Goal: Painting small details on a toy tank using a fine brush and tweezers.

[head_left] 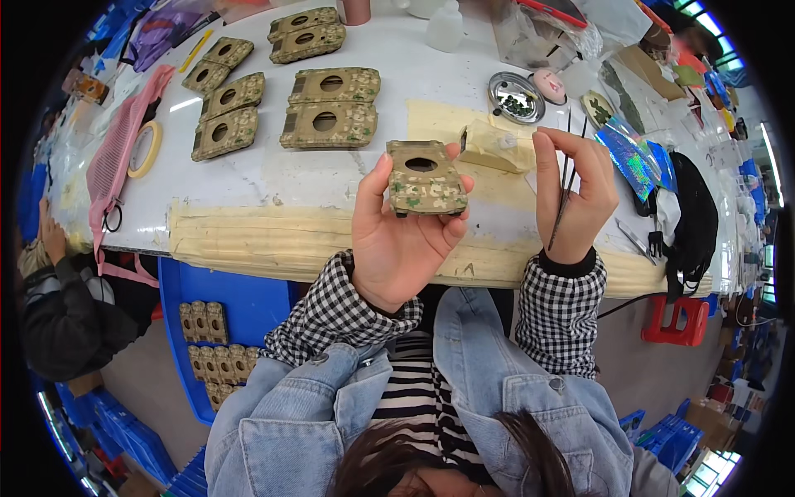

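My left hand (397, 240) grips a small camouflage model tank hull (429, 184), holding it tilted above the table's near edge. A round dark opening shows in the hull's upper face. My right hand (580, 186), to the right of the hull and apart from it, pinches a thin white stick with a blurred, pale tip that looks like a cotton swab (508, 142). Dark tweezers (565, 195) are also tucked between its fingers. Behind the swab tip lies a block wrapped in cream masking tape (489, 147). The hull's underside is hidden.
More camouflage hulls (325, 123) stand in groups at the back left, near a tape roll (144, 150). A metal dish (517, 98) holds small green pieces. A blue tray (178, 364) with several hulls lies below the table. A red stool (676, 320) stands lower right.
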